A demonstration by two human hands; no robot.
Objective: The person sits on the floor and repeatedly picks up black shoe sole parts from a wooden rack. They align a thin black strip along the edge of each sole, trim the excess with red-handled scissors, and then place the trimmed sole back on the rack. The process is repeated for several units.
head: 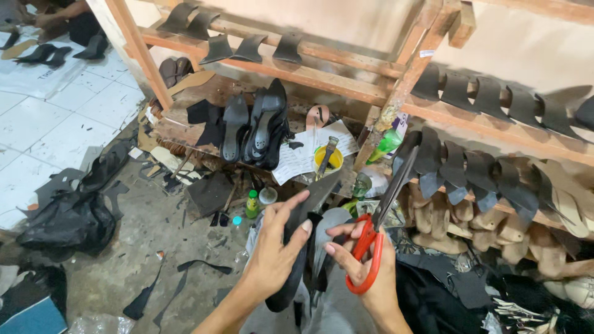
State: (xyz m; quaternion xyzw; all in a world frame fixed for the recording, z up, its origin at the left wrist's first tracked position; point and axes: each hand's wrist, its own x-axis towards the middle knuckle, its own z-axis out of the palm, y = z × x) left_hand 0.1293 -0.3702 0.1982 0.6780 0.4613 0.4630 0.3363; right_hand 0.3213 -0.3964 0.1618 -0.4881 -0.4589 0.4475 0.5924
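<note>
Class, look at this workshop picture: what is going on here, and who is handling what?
A person sits among shoe parts. The left hand grips a dark sole-shaped piece, while the right hand holds red-handled scissors with blades pointing up beside it. Black cut pieces hang on wooden racks, and scraps lie on the floor.

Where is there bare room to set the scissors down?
Bare patches: concrete floor between the black bag heap and left hand, with few scraps; white tiles far left. Crowded: the low shelf of soles, and right of the right hand.
</note>
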